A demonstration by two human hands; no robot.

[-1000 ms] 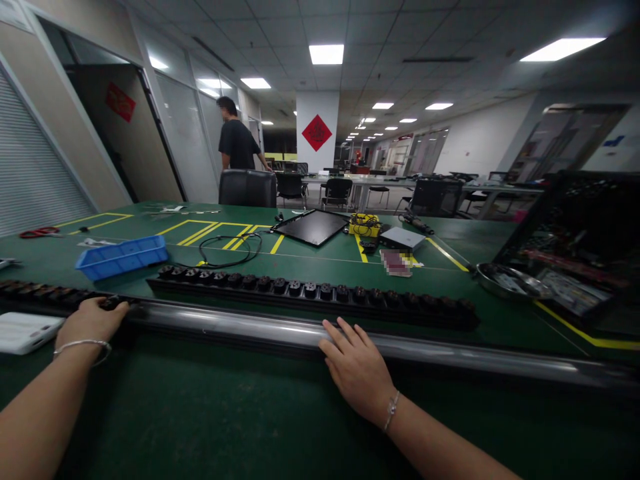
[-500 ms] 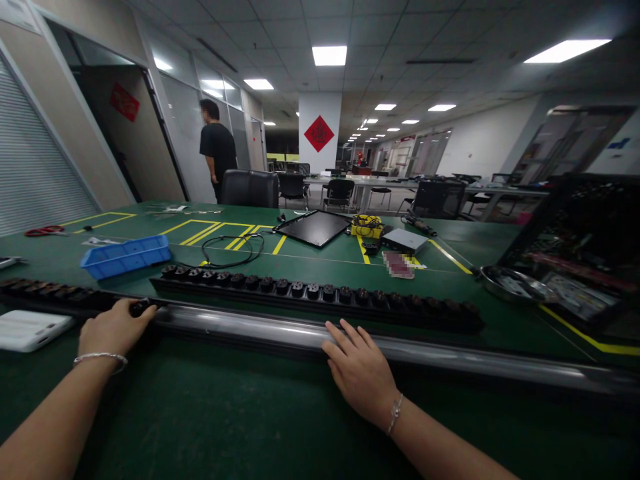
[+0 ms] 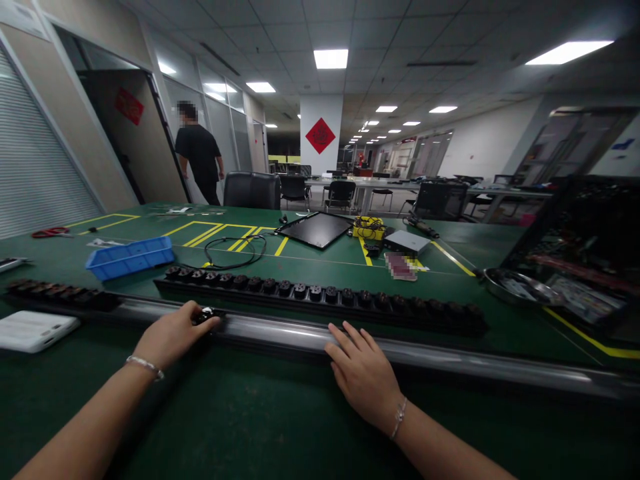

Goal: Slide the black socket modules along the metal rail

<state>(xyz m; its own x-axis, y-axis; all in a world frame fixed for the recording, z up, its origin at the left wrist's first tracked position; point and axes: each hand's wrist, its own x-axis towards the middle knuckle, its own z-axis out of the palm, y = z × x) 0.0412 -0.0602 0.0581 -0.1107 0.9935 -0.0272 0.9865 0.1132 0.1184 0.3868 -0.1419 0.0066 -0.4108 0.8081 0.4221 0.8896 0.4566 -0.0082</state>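
Black piece [image 3: 215,313] partly hidden by left hand [image 3: 171,334]; details unclear.

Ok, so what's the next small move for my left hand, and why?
Probably slide the small black piece along the rail toward your right hand: your left hand has hold of it, bare rail lies between the hands, and your right hand rests on the rail.

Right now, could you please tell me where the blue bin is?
The blue bin is at left in the head view, beyond the shiny rail and left of the looped cable.
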